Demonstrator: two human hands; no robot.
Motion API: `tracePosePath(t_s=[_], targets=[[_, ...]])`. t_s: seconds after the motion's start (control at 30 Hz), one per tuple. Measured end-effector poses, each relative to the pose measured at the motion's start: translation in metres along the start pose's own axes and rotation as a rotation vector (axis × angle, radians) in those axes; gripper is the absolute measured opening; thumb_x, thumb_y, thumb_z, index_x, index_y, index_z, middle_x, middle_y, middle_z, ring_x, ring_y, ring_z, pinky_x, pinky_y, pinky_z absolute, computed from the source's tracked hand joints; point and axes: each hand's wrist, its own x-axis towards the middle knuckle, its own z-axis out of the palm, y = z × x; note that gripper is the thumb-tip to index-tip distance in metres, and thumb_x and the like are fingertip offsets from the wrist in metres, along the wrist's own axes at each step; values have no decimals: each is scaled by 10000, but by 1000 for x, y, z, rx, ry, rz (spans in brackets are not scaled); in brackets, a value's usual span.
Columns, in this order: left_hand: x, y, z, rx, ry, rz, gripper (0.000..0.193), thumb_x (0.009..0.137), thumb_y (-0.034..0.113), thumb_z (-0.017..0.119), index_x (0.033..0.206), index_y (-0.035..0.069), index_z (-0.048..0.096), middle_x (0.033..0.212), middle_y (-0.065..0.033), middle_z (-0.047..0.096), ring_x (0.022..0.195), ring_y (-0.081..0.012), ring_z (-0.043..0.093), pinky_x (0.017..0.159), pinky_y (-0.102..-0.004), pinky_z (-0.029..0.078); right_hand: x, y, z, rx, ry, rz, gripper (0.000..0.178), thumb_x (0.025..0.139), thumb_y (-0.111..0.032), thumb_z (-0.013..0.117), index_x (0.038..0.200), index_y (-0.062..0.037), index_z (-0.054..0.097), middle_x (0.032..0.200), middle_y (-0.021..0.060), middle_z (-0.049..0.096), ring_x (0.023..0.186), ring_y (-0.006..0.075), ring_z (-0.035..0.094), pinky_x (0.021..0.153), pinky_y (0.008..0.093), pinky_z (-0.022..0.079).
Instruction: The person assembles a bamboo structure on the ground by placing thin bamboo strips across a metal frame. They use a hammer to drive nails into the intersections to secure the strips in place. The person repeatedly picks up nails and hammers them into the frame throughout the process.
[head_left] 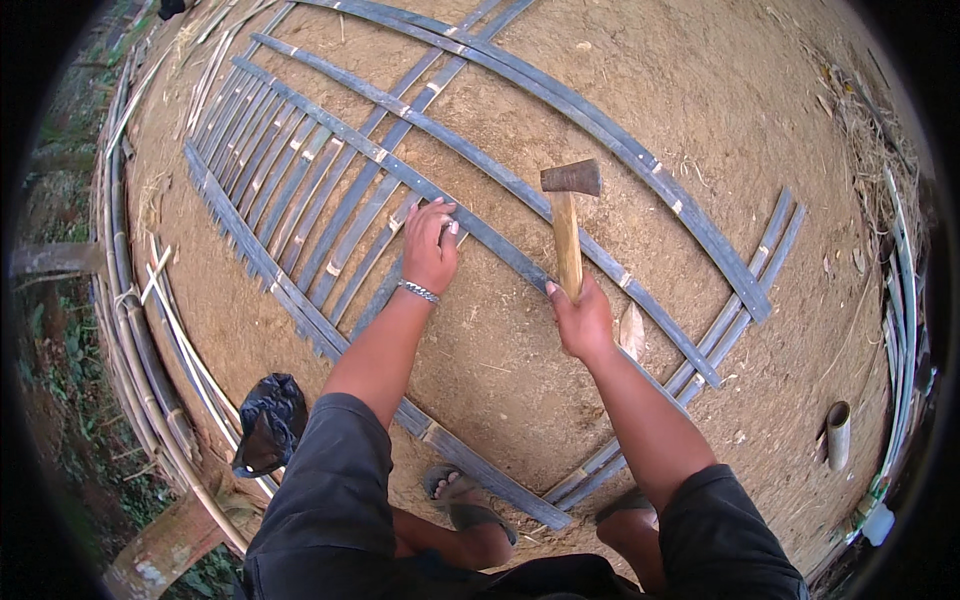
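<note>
A bamboo lattice of long dark slats (505,250) crossed by shorter bamboo strips (352,238) lies on the ground before me. My left hand (430,250), with a chain bracelet at its wrist, rests on a long slat where a short strip meets it. Its fingers are bent together there, and anything small between them is too hidden to make out. In my right hand (583,318) is a hatchet (568,235), gripped by its pale wooden handle. The hatchet's rusty metal head is up, above the lattice and to the right of my left hand.
A black plastic bag (270,425) sits at the left, near bundled bamboo poles (135,340). At the right stand a short bamboo tube (838,436) and a pile of long strips (900,300). My sandalled feet (470,510) are by the near slats.
</note>
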Motion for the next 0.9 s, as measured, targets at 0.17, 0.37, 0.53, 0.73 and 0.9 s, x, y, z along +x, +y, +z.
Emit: tracePosePath(t_s=[0.17,0.37,0.53,0.73,0.9], targets=[[-2,-2,1,24,-33,-1,97,959,60,603,1050,75,574,1251,-113,702,1303,-349,592,1202,-589,291,5,11,4,81,-23,101,406,997,-239,706,1288,-2,551,812,59,655,618,144,635,570,325,520],[-3,-3,0,38,-57,5,109,962,64,595,1066,79,566,1265,-116,682,1321,-358,564,1209,-598,256,2,4,7,158,12,113,387,971,-268,708,1204,17,589,877,240,707,835,396,718,770,467,544],[-3,-5,3,39,-51,9,131,962,70,602,1086,79,562,1267,-125,678,1322,-360,561,1217,-604,234,-3,-1,2,63,51,-26,393,964,-262,715,1198,26,583,943,289,706,921,482,699,793,485,546],[-22,8,-18,62,-10,-112,118,920,68,672,1018,46,611,1289,-159,661,1225,-370,595,1096,-538,401,-1,-7,-2,100,20,32,392,948,-256,731,1198,18,602,1011,290,704,985,460,695,847,498,539],[-85,18,-50,291,-98,-86,116,893,71,711,966,45,625,1275,-168,653,1168,-375,603,1018,-508,442,1,0,7,-71,100,-11,435,897,-200,765,1248,9,618,1156,275,681,1100,428,672,963,493,528]])
